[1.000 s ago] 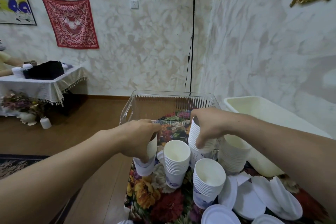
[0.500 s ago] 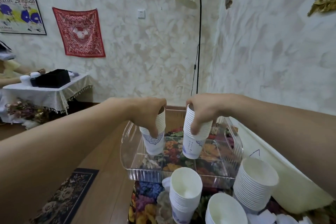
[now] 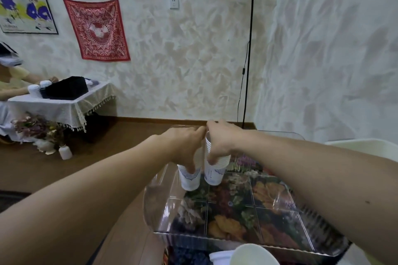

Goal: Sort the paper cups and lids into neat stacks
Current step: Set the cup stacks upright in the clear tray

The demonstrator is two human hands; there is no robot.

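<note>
My left hand [image 3: 187,146] grips a stack of white paper cups with a blue print [image 3: 189,179] from above. My right hand [image 3: 221,141] grips a second stack of the same cups [image 3: 213,173] right beside it. Both stacks stand upright side by side at the far left corner inside a clear plastic bin [image 3: 280,243] on the flowered tablecloth. Whether their bottoms touch the bin floor I cannot tell. My two hands touch each other above the stacks. Another white cup stack [image 3: 252,255] shows at the bottom edge, in front of the bin.
A cream plastic tub [image 3: 366,146] stands to the right of the bin. A floor lamp [image 3: 247,49] rises behind it by the wall. At the far left a person sits at a cloth-covered side table [image 3: 60,105] with cups and a black box.
Both hands carried their cup stacks further into the bin and brought them together at its far left corner. My view has moved forward, so the other stacks have mostly dropped out of view.
</note>
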